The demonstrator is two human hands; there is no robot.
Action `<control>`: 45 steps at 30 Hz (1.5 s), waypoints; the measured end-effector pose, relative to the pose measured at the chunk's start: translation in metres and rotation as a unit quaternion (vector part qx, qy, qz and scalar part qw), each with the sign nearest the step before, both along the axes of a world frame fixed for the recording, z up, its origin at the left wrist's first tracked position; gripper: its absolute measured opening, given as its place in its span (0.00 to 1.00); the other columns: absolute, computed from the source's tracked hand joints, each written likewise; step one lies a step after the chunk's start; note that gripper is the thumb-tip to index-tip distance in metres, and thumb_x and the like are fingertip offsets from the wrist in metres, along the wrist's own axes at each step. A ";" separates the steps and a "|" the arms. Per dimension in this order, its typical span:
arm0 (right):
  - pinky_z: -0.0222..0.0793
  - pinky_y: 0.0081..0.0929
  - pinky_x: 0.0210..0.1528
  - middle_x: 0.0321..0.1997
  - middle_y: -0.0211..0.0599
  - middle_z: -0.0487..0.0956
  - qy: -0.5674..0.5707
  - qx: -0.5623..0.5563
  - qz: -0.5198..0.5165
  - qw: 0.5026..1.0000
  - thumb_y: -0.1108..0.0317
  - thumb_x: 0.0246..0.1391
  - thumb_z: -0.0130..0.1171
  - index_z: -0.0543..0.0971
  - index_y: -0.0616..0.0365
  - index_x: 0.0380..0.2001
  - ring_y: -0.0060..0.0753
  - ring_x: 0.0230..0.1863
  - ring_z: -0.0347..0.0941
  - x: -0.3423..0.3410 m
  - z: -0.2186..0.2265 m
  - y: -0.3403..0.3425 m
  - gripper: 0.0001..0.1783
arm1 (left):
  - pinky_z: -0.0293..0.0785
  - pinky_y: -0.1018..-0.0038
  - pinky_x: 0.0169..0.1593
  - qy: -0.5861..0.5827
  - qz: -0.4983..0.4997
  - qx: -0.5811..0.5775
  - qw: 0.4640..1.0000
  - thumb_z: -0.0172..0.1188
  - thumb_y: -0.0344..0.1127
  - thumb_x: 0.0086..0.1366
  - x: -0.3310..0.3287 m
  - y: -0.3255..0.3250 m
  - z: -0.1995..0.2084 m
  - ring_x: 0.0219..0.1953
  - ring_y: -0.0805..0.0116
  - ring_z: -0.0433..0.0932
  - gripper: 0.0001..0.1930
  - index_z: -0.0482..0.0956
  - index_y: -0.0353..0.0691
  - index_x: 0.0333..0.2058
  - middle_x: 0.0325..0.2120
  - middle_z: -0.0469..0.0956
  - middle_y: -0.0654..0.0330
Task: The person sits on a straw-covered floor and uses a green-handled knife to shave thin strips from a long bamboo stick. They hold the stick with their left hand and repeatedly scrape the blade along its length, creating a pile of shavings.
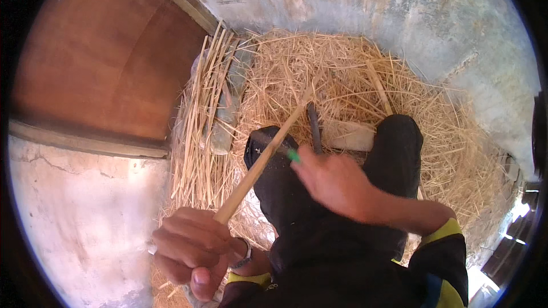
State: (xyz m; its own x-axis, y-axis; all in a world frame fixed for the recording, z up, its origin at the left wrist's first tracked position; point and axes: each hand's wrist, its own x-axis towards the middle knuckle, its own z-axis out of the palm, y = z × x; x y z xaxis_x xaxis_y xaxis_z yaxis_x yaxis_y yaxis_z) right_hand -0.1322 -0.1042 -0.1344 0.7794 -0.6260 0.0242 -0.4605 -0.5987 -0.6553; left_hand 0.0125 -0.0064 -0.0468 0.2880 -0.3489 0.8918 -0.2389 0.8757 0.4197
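My left hand (194, 248), a watch at its wrist, is closed around the near end of a long bamboo strip (251, 179). The strip slants up and away over my left thigh, its far end over the shavings. My right hand (342, 185) is closed on a green-handled knife (293, 155), partly hidden by the fingers. Its dark blade is smeared and hard to make out, and lies at or close beside the middle of the strip. Beyond my right hand a dark rod (313, 128) stands out between my knees, by a pale block (345, 136).
A deep heap of bamboo shavings (285, 51) spreads over the floor ahead and to the right. Thin split strips (200, 114) lie bundled on the left. Another strip (378, 85) rests on the heap. A brown panel (103, 57) and a stained wall (354, 0) enclose the spot.
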 end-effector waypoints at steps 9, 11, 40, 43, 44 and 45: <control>0.67 0.42 0.14 0.12 0.45 0.71 -0.107 -0.020 0.016 0.994 0.60 0.58 0.53 0.66 0.58 0.32 0.49 0.14 0.71 0.002 -0.013 0.010 0.13 | 0.54 0.82 0.14 -0.001 0.012 0.002 1.000 0.50 0.32 0.53 0.000 0.004 -0.002 0.06 0.80 0.51 0.19 0.52 0.49 0.10 0.04 0.52 0.71; 0.68 0.44 0.14 0.11 0.46 0.71 -0.169 -0.017 0.079 0.982 0.60 0.59 0.51 0.66 0.57 0.33 0.51 0.14 0.71 -0.002 0.008 0.025 0.12 | 0.53 0.81 0.15 0.003 -0.053 -0.012 0.999 0.49 0.33 0.53 0.001 0.002 -0.004 0.07 0.80 0.52 0.19 0.50 0.50 0.10 0.04 0.52 0.71; 0.68 0.45 0.17 0.13 0.49 0.72 0.003 -0.007 -0.012 1.000 0.58 0.60 0.49 0.67 0.60 0.36 0.52 0.17 0.73 0.012 -0.038 -0.017 0.14 | 0.47 0.77 0.18 0.089 0.057 0.003 0.994 0.47 0.33 0.55 0.002 0.005 -0.006 0.09 0.79 0.45 0.18 0.50 0.51 0.12 0.06 0.46 0.71; 0.68 0.46 0.18 0.13 0.49 0.72 0.000 0.032 -0.035 0.999 0.58 0.60 0.48 0.66 0.59 0.36 0.54 0.17 0.72 0.009 -0.054 -0.034 0.14 | 0.47 0.78 0.18 0.090 -0.006 -0.006 0.996 0.48 0.33 0.54 0.003 0.010 -0.006 0.09 0.79 0.46 0.19 0.49 0.51 0.11 0.05 0.46 0.71; 0.68 0.46 0.17 0.13 0.49 0.72 0.012 0.030 -0.017 0.999 0.58 0.60 0.48 0.66 0.59 0.35 0.54 0.16 0.72 0.008 -0.046 -0.033 0.14 | 0.47 0.78 0.18 0.097 -0.033 -0.011 0.995 0.48 0.33 0.54 0.003 0.010 -0.008 0.09 0.79 0.46 0.19 0.49 0.51 0.11 0.05 0.46 0.71; 0.68 0.47 0.18 0.13 0.49 0.72 -0.045 -0.003 0.013 0.999 0.58 0.60 0.48 0.66 0.59 0.34 0.54 0.17 0.73 0.007 -0.033 -0.024 0.14 | 0.47 0.80 0.16 0.080 -0.025 -0.010 0.996 0.50 0.33 0.53 0.003 0.008 -0.010 0.08 0.80 0.47 0.20 0.48 0.51 0.10 0.04 0.48 0.72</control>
State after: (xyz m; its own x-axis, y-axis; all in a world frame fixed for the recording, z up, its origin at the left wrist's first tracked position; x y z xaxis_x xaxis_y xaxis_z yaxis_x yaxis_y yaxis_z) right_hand -0.1250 -0.1280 -0.1677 0.7898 -0.6052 0.0994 -0.3835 -0.6139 -0.6900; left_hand 0.0158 0.0020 -0.0568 0.4097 -0.3487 0.8429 -0.1256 0.8937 0.4307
